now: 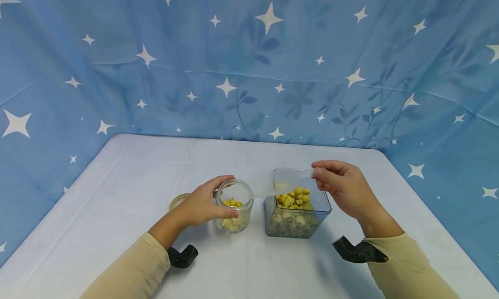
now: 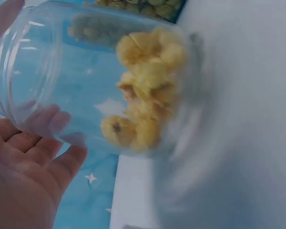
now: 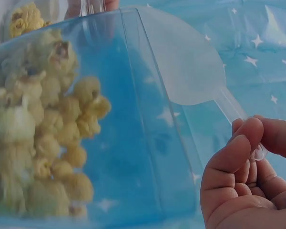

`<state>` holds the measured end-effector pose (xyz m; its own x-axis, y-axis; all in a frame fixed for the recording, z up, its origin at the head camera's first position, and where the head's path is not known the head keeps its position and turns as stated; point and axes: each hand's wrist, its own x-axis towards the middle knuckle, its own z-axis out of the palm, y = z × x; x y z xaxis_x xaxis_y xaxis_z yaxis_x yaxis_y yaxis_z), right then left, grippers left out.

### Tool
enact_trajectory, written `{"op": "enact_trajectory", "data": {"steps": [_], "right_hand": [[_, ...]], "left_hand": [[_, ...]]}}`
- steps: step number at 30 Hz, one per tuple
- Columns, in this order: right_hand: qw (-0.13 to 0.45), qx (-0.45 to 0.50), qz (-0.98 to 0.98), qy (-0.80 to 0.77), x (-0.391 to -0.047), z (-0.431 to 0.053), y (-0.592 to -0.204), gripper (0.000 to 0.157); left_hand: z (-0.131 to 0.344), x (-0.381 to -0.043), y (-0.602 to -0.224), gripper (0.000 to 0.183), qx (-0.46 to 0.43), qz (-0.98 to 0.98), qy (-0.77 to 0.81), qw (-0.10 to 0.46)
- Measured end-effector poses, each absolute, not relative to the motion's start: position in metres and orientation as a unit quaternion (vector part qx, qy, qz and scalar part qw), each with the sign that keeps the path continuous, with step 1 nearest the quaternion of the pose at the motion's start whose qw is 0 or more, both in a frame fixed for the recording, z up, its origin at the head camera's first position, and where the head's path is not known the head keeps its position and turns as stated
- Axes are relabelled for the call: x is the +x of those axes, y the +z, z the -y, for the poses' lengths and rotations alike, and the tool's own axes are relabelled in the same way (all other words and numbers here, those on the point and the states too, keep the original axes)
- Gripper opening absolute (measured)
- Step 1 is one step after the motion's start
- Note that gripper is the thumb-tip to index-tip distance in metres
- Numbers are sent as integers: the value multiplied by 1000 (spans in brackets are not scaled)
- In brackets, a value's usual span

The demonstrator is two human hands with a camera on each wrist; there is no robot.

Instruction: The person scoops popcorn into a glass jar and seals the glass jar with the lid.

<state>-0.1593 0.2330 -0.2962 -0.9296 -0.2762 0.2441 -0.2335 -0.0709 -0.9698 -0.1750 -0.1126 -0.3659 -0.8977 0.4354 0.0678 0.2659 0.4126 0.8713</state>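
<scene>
My left hand [image 1: 204, 203] grips a clear round jar [image 2: 86, 81] around its upper part, thumb on the near side and fingers behind. Yellow popcorn [image 2: 145, 86] lies in the bottom of the jar, whose mouth is uncovered. With thumb and fingertips my right hand [image 1: 347, 188] pinches the thin handle of a translucent scoop [image 3: 186, 62]. The scoop lies level over a clear square tub [image 1: 290, 232], its front end reaching toward the jar's rim. Popcorn [image 1: 298, 199] fills much of the tub, which stands right of the jar.
A round gold-edged lid [image 1: 178, 200] lies on the white-covered table [image 1: 148, 169], partly behind my left hand. Blue star-patterned cloth [image 1: 234, 52] hangs behind and beside the table. Black wrist mounts [image 1: 183, 256] sit on both sleeves.
</scene>
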Motion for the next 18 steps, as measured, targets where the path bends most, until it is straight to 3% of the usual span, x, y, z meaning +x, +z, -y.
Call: {"op": "enact_trajectory", "data": {"steps": [9, 18], "right_hand": [[-6, -192, -639, -745, -155, -262, -302, 30], [-36, -185, -625, -757, -152, -291, -305, 31]], "left_hand": [[104, -180, -336, 78, 245, -834, 493, 40], [81, -186, -317, 84, 296, -833, 463, 73]]}}
